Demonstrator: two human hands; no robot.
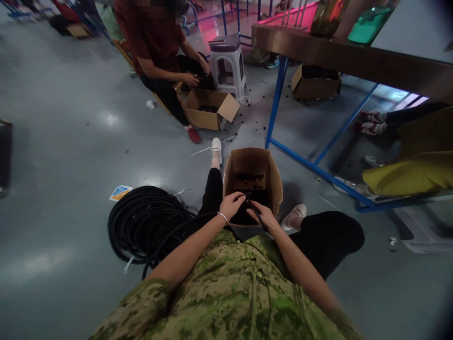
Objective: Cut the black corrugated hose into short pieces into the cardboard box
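Observation:
My left hand (231, 203) and my right hand (262, 215) are close together over the near rim of an open cardboard box (274, 177) that stands between my feet. Both are closed around a thin black hose (247, 197). The hose runs back under my left arm toward a large coil of black hose (141, 222) on the floor at my left. Small black pieces (247, 178) lie in the bottom of the box. A bracelet is on my left wrist.
A seated person (159, 42) works over another open cardboard box (208, 108) beside a plastic stool (229, 63). A blue-framed table (339, 56) stands at right with a box (314, 82) under it. Someone's red shoes (370, 122) and yellow cloth (414, 172) are at right.

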